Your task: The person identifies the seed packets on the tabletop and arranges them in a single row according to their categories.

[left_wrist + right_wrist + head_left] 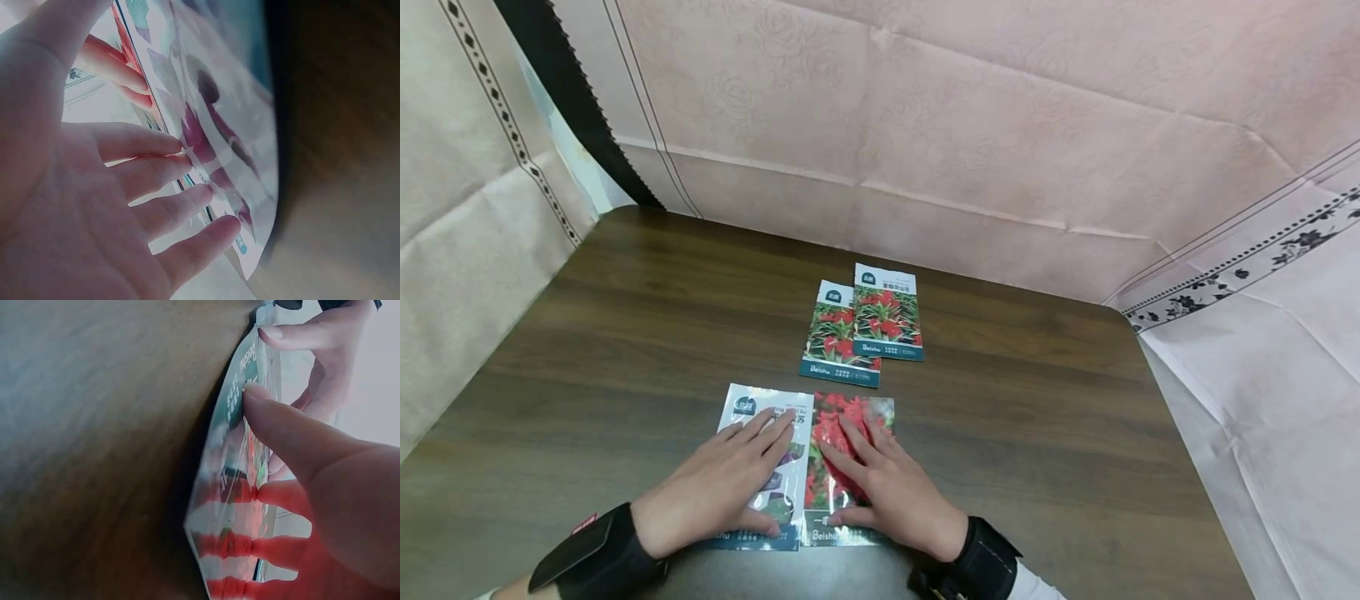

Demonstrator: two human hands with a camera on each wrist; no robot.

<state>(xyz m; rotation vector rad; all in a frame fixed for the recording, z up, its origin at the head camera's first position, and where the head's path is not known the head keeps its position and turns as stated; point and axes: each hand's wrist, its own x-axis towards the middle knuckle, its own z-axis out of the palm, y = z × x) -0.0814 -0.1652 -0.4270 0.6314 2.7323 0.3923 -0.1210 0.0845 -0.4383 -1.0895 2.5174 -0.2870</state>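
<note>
Two glossy seed packets lie side by side near the front of the table. My left hand (722, 479) rests with spread, straight fingers on the white seed packet (792, 487), which shows purple flowers and a blue bottom band. My right hand (891, 492) lies on the red-flowered seed packet (818, 492), its fingers spread over the picture and thumb near the lower band. In the left wrist view, fingertips (228, 226) touch the shiny front of the white packet. The right wrist view shows the thumb on the red packet (234, 412) near its printed name.
Farther back, two smaller red-flower seed packets lie overlapping, the right one (887, 312) partly over the left one (826, 337). The brown wooden table (1037, 417) has a rounded back edge. Pale patterned cloth (1000, 150) hangs behind it and at the sides.
</note>
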